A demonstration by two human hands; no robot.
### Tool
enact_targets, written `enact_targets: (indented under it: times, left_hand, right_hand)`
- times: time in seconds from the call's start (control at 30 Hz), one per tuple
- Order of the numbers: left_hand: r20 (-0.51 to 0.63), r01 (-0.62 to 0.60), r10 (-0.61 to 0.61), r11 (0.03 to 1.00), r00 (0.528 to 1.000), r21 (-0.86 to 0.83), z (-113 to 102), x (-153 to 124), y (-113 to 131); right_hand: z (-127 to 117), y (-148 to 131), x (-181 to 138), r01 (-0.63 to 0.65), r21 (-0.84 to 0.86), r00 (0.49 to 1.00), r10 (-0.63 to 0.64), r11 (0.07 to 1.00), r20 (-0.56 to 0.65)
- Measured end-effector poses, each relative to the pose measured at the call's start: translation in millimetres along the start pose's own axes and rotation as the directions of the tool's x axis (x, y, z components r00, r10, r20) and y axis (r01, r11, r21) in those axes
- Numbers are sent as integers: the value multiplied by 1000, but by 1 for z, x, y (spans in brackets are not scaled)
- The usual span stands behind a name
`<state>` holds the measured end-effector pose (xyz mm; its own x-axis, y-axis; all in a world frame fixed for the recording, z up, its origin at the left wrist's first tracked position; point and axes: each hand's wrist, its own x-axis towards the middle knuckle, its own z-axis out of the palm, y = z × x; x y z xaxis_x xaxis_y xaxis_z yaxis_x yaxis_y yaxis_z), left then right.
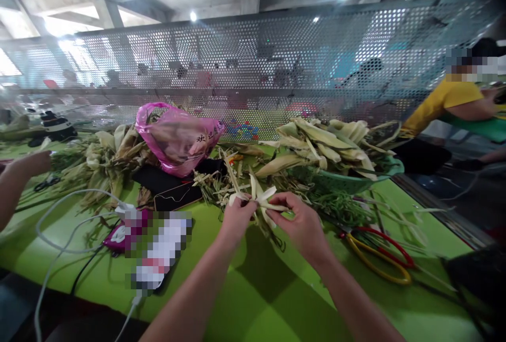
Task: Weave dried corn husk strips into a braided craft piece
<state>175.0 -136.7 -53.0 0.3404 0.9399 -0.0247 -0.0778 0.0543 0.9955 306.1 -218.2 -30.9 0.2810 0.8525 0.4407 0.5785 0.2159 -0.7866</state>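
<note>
Pale corn husk strips, gathered into a flower-like shape [261,193], are between my two hands above the green table. My left hand [241,214] pinches the husk piece near its middle, thumb against fingers. On the other side, my right hand [294,218] has thumb and fingers closed on one of its strips. Thin husk ends hang below the fingers. Just behind lies a heap of husk scraps [213,186]. A green basket [351,181] heaped with dried corn husks [328,142] stands beyond my right hand.
Scissors with red and yellow handles [379,255] lie at the right, beside green strips [340,207]. A pink plastic bag [174,139], a phone [162,252] with a white cable and a purple power bank [124,231] are left. A perforated metal screen [245,68] stands behind. Other people sit at both sides.
</note>
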Motion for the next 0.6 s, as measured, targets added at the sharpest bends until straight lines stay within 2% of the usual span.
enact_targets:
  times: [0.1,0.2,0.3,0.4,0.47,0.6]
  left_hand:
    - [35,-50,46,992,998,119,-2,-1,-2]
    - [121,-161,139,967,983,199,-5,-5,-5]
    - [259,-358,288,889,922,287,-8,-10,-5]
    - [417,-483,344,824,841,295,-8,-12,1]
    - [446,-452,320,861,836,231,-5,-13,5]
    - [423,-213,159,974,892,83,2,-14,5]
  right_hand:
    - [-3,-4,-1,154,-93,986,-147,984,76]
    - [-6,-5,0,229,-143,970,-213,963,116]
    - [-7,-2,1,261,-161,963,-245,952,113]
    - [-7,3,3,197,-166,980,-191,966,52]
    - [-5,6,3,105,-138,994,-110,985,-22]
    - [0,10,1,-34,7,996,35,999,-82]
